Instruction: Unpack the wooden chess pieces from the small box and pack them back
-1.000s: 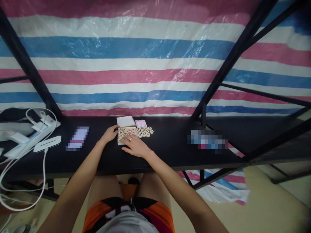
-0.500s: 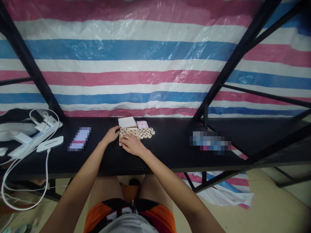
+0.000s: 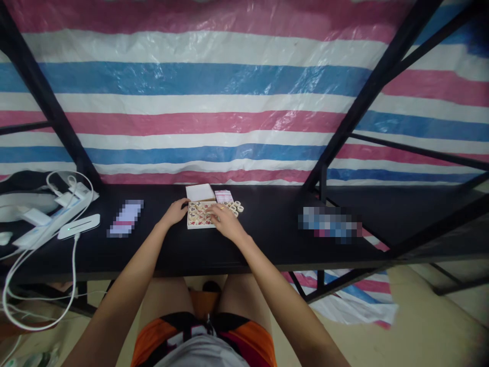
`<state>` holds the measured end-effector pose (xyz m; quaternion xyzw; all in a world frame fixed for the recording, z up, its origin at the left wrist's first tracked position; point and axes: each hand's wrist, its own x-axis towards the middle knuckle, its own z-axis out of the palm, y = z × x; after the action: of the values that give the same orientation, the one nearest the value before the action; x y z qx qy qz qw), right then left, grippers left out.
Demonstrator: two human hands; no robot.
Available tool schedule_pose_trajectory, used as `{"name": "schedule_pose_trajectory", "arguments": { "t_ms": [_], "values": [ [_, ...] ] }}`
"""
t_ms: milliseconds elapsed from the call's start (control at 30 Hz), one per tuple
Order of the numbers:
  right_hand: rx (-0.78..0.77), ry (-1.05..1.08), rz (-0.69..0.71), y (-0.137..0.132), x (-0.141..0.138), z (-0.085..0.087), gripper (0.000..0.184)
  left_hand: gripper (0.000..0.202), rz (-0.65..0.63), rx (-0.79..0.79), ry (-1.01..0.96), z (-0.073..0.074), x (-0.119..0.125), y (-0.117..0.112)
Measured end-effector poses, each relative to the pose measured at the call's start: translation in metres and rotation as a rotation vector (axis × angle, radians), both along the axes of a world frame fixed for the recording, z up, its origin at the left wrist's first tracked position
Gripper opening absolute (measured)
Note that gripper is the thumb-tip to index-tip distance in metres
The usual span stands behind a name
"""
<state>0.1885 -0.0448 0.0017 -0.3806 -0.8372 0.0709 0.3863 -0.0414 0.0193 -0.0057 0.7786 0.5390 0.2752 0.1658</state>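
Note:
A small pale wooden box filled with round game pieces marked in red and black sits on the black table. My left hand rests against the box's left side, fingers curled on its edge. My right hand, a ring on one finger, lies at the box's right edge over the loose round pieces, fingers bent down on them. What the fingertips hold is hidden. A white lid lies just behind the box, with a small pink-striped packet beside it.
A blurred-out flat object lies left of the box, another blurred patch to the right. White power strips, chargers and cables crowd the table's left end. Black frame bars rise in front of a striped tarp.
My right hand has moved from over the box's front to its right edge, onto the loose pieces. The box's contents now show. My left hand has stayed at the box.

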Motion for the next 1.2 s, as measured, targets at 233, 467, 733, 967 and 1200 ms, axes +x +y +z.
{"name": "schedule_pose_trajectory", "arguments": {
  "t_ms": [233,467,733,967,1200],
  "values": [
    [-0.083,0.114,-0.535,0.002,0.074,-0.032,0.028,0.034,0.019,-0.011,0.025,0.002,0.0,-0.001],
    [-0.161,0.115,-0.559,0.011,0.075,-0.047,0.026,0.034,0.011,-0.002,0.018,-0.001,0.0,0.001],
    [-0.141,0.143,-0.674,0.011,0.079,-0.051,0.014,0.034,0.012,-0.002,0.026,-0.001,-0.001,0.002],
    [-0.229,0.059,-0.659,0.009,0.078,-0.05,0.016,0.034,0.0,0.006,0.023,-0.003,-0.002,0.003],
    [-0.265,0.036,-0.661,0.007,0.078,-0.047,0.019,0.036,0.003,0.006,0.023,-0.006,-0.003,0.006]
  ]
}}
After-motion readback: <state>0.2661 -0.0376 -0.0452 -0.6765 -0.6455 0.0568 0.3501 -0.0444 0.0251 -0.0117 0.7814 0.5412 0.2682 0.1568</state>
